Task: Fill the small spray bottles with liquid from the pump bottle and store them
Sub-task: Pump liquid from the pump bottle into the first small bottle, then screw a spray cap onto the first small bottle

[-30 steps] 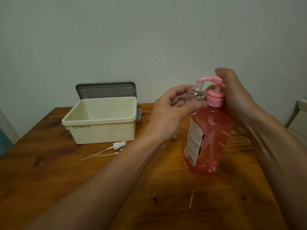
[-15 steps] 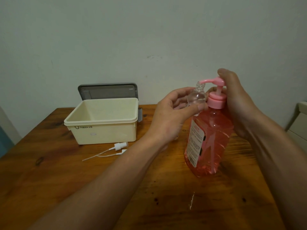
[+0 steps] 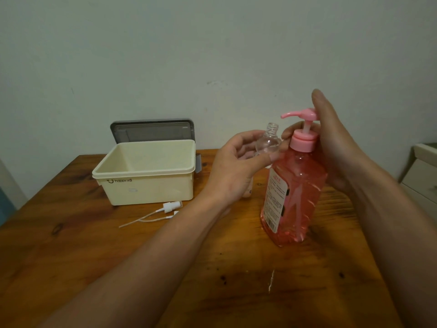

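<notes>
Two hands working at the pump bottle (image 3: 293, 197), right of centre on the table (image 3: 71, 252).
Your left hand (image 3: 236, 171) is pinching the small spray bottle (image 3: 268, 143) under the spout; your right hand (image 3: 335, 147) is wrapping the pump head, fingers closed on it.

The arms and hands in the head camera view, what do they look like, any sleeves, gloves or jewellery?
Both forearms come up from the bottom edge bare, with no sleeves in view. The left hand and the right hand wear no gloves, and no rings, watch or bracelets show on the fingers or wrists. The nails that can be seen look short and unpainted. No marks or tattoos are visible.
</notes>
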Motion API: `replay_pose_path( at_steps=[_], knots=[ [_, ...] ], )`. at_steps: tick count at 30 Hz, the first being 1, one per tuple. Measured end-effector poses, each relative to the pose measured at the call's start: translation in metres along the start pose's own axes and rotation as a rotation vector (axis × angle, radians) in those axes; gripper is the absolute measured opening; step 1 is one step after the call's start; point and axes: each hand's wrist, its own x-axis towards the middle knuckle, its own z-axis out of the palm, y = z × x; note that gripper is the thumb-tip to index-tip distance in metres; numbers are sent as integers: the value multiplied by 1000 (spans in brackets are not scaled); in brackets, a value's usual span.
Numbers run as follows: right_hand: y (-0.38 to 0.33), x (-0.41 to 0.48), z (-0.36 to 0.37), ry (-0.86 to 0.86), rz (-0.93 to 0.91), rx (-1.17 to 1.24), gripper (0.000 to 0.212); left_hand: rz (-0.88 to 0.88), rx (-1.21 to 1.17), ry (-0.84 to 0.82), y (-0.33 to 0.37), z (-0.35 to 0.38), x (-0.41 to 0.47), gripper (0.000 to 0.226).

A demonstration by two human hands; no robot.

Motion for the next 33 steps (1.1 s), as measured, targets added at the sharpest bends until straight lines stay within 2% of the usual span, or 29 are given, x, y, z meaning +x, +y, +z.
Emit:
replay_pose_path(
  at_steps=[6,12,15,19,25,29,33],
  knots=[
    [0,-1,-1,60,-67,-134,78,-3,33,12,-1,-12,-4,48],
    [-13,-11,0,185,-227,-311,58,-13,32,14,-3,-24,-13,43],
    [-20,-17,1,282,-367,-354,45,-14,33,27,-6,-31,-17,42],
    [-26,-26,13,385,-549,-350,41,-18,54,52,-8,-42,-22,45],
    [-24,-41,43,350,-737,-371,34,-23,75,81,-11,-53,-31,44],
    [-5,-44,67,235,-728,-353,37,-35,117,97,-16,-61,-35,47],
    [26,-41,85,156,-535,-330,44,-19,157,116,-21,-67,-39,41]
  ],
)
